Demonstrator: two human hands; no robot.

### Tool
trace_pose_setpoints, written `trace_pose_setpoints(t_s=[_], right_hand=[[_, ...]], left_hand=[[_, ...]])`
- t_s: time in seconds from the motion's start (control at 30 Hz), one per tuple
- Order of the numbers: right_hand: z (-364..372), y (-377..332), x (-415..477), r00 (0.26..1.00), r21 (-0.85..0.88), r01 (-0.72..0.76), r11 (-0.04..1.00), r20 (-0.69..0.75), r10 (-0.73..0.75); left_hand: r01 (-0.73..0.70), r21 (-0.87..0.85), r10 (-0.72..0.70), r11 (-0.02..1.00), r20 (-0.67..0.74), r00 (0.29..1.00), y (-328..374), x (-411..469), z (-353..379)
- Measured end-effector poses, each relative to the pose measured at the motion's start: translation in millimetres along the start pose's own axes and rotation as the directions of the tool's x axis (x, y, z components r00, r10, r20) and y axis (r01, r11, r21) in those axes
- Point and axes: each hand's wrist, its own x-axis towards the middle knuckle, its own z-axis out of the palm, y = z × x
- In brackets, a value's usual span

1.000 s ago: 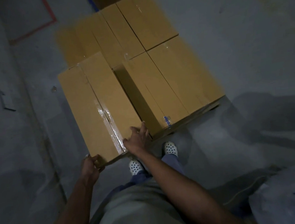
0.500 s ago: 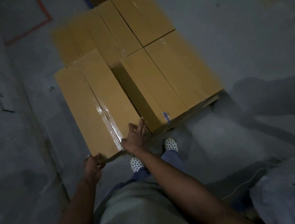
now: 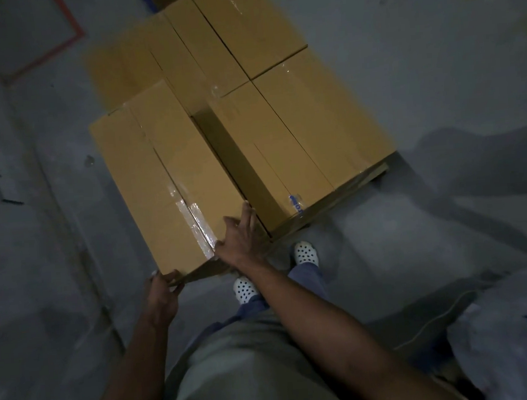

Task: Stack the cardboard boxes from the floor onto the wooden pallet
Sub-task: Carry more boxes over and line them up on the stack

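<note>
Grey floor; tan tape-sealed cardboard box [image 3: 166, 182] on top.

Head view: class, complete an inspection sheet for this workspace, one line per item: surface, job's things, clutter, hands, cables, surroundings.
Surface: grey concrete floor, dim light.
Job's things: taped brown cardboard box held at the stack's near left; brown stacked boxes on wooden pallet.
Clutter: white plastic bag, lower right.
Hands: left hand grips the box's near corner; right hand rests flat on its top edge.
Cables: nothing seen.
Surroundings: red floor tape; white perforated clogs.
</note>
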Motion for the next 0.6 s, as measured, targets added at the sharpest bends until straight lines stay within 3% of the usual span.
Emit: trace_pose_setpoints(t_s=[0.47,0.53,0.6], right_hand=[[-6.8,-4.5,-1.9,0.998,0.057,-0.055,0.997,-0.017,0.056],[-4.3,-6.4,-3.6,0.998,0.062,-0.052,0.997,-0.018,0.053],[-3.0,-7.3,-5.9,0.999,0.039,-0.040,0.998,-0.020,0.041]], left_hand=[[0.008,0.049,-0.011,0.999,0.065,0.998,6.8,-20.2,13.5],[-0.028,0.155,0.029,0.987,-0.004,1.000,12.7,-34.9,25.3],[-0.131,0.330,0.190,0.935,-0.155,0.969,20.4,-43.6,41.3]])
